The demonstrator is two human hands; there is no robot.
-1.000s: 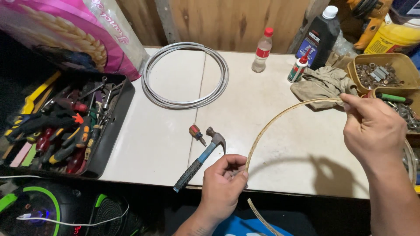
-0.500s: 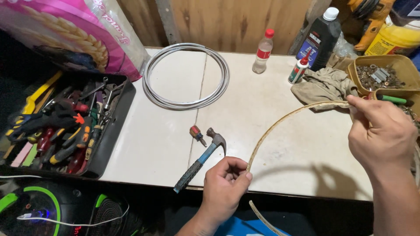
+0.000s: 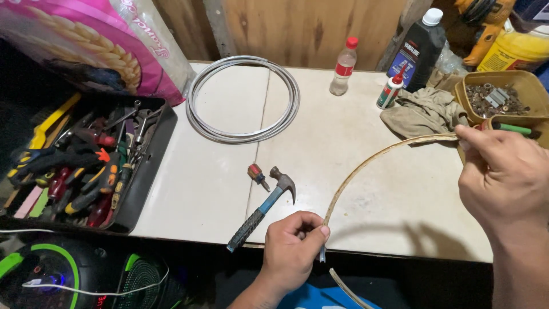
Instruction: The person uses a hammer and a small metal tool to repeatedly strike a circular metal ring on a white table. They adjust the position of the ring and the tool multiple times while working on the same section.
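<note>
A thin tan bent strip [image 3: 374, 160] arcs above the white table [image 3: 366, 189], held at both ends. My left hand [image 3: 294, 249] pinches its lower part at the table's front edge, with the strip's tail hanging below. My right hand [image 3: 503, 174] grips its upper end at the right. A blue-handled claw hammer [image 3: 263, 209] and a small red-handled screwdriver [image 3: 258, 175] lie just left of my left hand. A silver coil of tubing [image 3: 244, 98] lies at the back of the table.
A black tray of hand tools [image 3: 86, 163] sits left, under a pink sack [image 3: 86, 46]. At the back stand a red-capped plastic bottle [image 3: 343, 67], a black bottle [image 3: 414, 48] and a small glue bottle [image 3: 390, 91]. A tan rag [image 3: 423, 111] and a hardware tub [image 3: 496, 97] are right.
My right hand has shifted slightly right and lower along the strip. My left hand keeps its pinch near the front edge. The hammer and screwdriver have not moved.
</note>
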